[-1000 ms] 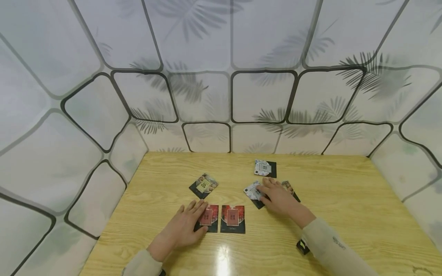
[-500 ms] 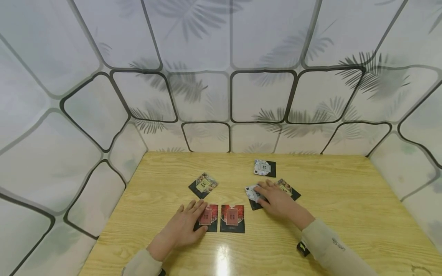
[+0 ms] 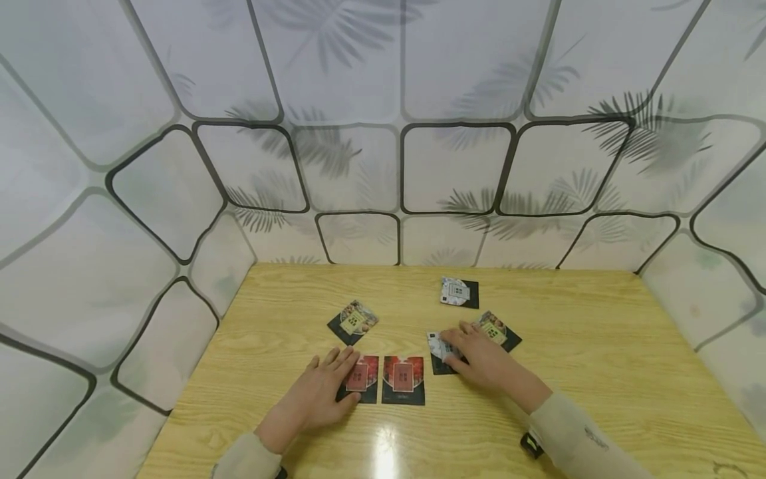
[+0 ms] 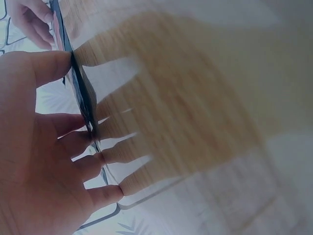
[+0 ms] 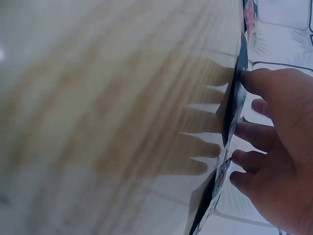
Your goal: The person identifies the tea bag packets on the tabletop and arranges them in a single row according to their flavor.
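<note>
Rotated and drawn toward the person since the earlier frame, the near grey-white packet lay almost square to the right red packet, a narrow strip of tabletop between them. The right hand had travelled with it; its relaxed, extended fingers rested on the packet's printed face, partly covering it. The left hand was unchanged in position: wide, with extended, slightly spread fingers resting on the left red packet.

Each packet was thin, flat and roughly square, with a colour-printed section, a black section and a framed rectangular label. Both red packets lay parallel, separated by a slim gap. The left yellow-labelled packet lay diagonally beyond the left hand. The right yellow-labelled packet lay diagonally just beside the right hand, more of its face exposed than earlier. The far grey-white packet remained in place, slightly skewed, nearest the backdrop, which carried rounded grey-and-black outlines and feathery leaf prints. The table had a yellowish wood-grain surface, glossy enough to mirror the fingers in both wrist views.
</note>
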A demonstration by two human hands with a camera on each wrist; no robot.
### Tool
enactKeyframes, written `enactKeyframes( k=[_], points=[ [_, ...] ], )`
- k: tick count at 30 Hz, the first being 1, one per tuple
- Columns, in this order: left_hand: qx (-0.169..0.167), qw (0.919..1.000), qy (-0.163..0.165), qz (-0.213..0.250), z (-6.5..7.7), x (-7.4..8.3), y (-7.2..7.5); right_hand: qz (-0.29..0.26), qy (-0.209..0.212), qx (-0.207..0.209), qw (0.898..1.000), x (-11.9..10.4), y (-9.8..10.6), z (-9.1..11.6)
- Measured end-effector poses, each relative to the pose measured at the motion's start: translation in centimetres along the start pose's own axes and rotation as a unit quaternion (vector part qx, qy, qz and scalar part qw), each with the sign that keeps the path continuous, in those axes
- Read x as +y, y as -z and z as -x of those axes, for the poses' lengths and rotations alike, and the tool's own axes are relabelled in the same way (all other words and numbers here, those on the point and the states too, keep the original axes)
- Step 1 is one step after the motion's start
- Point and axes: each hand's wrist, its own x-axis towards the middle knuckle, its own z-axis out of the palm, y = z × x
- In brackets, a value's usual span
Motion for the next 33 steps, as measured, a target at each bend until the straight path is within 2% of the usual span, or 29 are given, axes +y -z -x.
enactKeyframes(
  k=[6, 16, 33],
  points=[
    [-0.002, 1.0, 0.003, 0.002, 0.0, 0.1, 0.1, 0.01, 0.019, 0.009, 1.0, -0.1, -0.2, 0.4],
    [-0.003, 1.0, 0.002, 0.003, 0.0, 0.1, 0.1, -0.005, -0.005, -0.021, 1.0, -0.8, -0.4, 1.7],
    [0.0, 1.0, 0.004, 0.003, 0.0, 0.2, 0.1, 0.003, 0.008, -0.011, 1.0, -2.3, -0.8, 3.6]
  ],
)
